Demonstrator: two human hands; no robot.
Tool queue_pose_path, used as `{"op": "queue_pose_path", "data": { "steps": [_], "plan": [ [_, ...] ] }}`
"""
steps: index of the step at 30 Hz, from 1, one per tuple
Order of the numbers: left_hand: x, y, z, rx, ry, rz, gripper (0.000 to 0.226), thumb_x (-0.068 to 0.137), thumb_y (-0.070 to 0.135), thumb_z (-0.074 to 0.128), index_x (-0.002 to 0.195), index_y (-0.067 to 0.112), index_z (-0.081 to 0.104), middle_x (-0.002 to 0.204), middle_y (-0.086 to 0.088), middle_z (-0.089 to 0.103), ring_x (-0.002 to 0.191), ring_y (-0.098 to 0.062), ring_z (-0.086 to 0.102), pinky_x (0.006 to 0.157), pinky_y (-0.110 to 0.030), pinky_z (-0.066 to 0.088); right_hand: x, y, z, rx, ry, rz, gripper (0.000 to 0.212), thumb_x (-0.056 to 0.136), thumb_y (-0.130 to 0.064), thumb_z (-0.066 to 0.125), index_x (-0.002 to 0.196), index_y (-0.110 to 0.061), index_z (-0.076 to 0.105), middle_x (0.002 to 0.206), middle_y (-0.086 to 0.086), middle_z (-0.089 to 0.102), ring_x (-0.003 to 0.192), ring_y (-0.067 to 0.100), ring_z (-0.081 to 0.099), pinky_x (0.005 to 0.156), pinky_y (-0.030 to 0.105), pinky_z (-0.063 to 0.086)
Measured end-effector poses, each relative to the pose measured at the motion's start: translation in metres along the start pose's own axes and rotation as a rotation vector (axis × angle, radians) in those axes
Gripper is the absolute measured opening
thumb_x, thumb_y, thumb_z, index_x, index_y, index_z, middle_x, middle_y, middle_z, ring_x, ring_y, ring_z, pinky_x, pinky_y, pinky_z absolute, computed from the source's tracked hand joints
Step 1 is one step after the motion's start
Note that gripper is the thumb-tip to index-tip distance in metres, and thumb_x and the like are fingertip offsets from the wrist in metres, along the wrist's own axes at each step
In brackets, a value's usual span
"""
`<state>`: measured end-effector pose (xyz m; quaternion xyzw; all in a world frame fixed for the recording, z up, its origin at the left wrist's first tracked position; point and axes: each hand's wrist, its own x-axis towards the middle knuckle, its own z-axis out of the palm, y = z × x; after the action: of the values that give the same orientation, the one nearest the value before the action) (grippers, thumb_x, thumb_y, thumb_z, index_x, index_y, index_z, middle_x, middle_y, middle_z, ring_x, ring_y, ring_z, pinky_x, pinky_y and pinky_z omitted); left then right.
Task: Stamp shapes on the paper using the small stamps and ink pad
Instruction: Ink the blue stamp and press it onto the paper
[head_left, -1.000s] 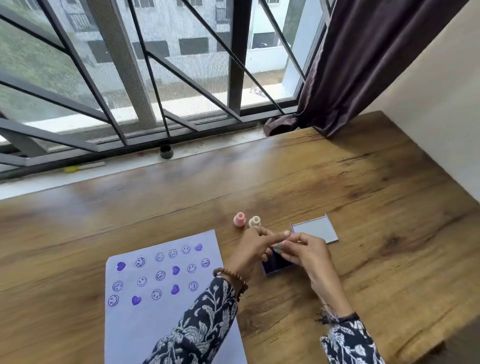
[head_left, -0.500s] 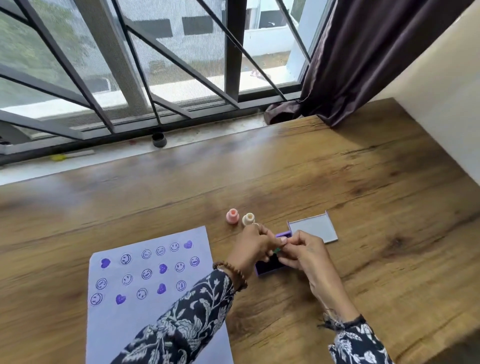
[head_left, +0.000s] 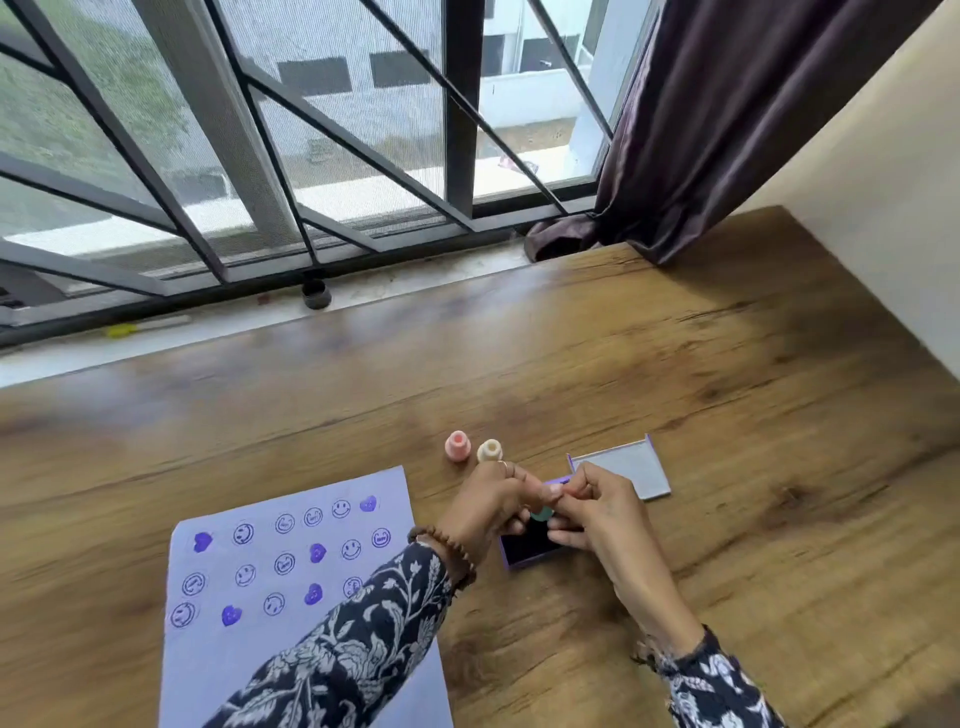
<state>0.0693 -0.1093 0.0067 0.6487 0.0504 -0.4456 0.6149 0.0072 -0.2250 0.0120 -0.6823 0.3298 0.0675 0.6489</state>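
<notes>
A pale lilac paper (head_left: 249, 654) lies at the lower left, with several purple smiley and heart prints on its upper part. The purple ink pad (head_left: 524, 551) sits open on the table, its lid (head_left: 621, 467) folded back to the right. My left hand (head_left: 488, 506) and my right hand (head_left: 597, 514) meet just above the pad, both pinching a small green stamp (head_left: 542, 513). The stamp is mostly hidden by my fingers. A pink stamp (head_left: 457, 446) and a cream stamp (head_left: 489, 450) stand upright just beyond my left hand.
The wooden table (head_left: 727, 415) runs to a window sill with metal bars. A small dark cap (head_left: 316, 294) and a yellow object (head_left: 120, 329) rest on the sill. A dark curtain (head_left: 701, 130) hangs at the back right, next to a wall.
The camera has tilted, so everything sits slightly lower and left in the frame. Both hands stay together over the ink pad, holding the green stamp.
</notes>
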Motion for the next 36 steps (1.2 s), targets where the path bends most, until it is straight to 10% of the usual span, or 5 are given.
{"op": "queue_pose_path", "data": {
  "steps": [12,19,25,36],
  "plan": [
    [-0.092,-0.022,-0.063,0.737,0.258,0.525,0.019,0.076,0.027,0.072,0.093,0.025,0.063,0.055,0.012,0.044,0.058,0.007,0.045,0.055,-0.011,0.033,-0.027,-0.016,0.017,-0.156,0.129,-0.071,0.014,0.073,-0.014,0.076,0.061,-0.019,0.071,0.067,0.005,0.072,0.061,0.014,0.071,0.062,0.025,0.059],
    [-0.160,-0.077,-0.165,1.232,0.171,0.261,0.079,0.070,0.051,0.068,0.128,0.065,0.017,0.077,0.026,0.034,0.076,0.016,0.042,0.061,-0.008,0.036,-0.069,-0.008,0.056,-0.166,0.108,-0.107,0.007,0.069,-0.019,0.078,0.072,-0.019,0.071,0.072,0.002,0.074,0.065,0.013,0.069,0.067,0.033,0.057],
    [-0.157,-0.115,-0.161,1.100,0.248,0.213,0.082,0.073,0.054,0.063,0.126,0.070,0.003,0.081,0.023,0.032,0.072,0.006,0.041,0.060,-0.012,0.033,-0.084,0.010,0.105,-0.427,0.105,-0.222,0.013,0.073,-0.021,0.074,0.086,-0.017,0.073,0.083,0.000,0.073,0.073,0.010,0.066,0.059,0.005,0.041],
    [-0.158,-0.118,-0.157,0.989,0.302,0.232,0.080,0.074,0.052,0.062,0.127,0.067,0.003,0.076,0.020,0.032,0.073,0.000,0.041,0.064,-0.020,0.037,-0.081,0.013,0.146,-0.759,0.080,-0.440,0.014,0.086,-0.020,0.063,0.098,-0.015,0.068,0.093,0.003,0.066,0.084,0.020,0.062,0.070,0.026,0.039]
  ]
}}
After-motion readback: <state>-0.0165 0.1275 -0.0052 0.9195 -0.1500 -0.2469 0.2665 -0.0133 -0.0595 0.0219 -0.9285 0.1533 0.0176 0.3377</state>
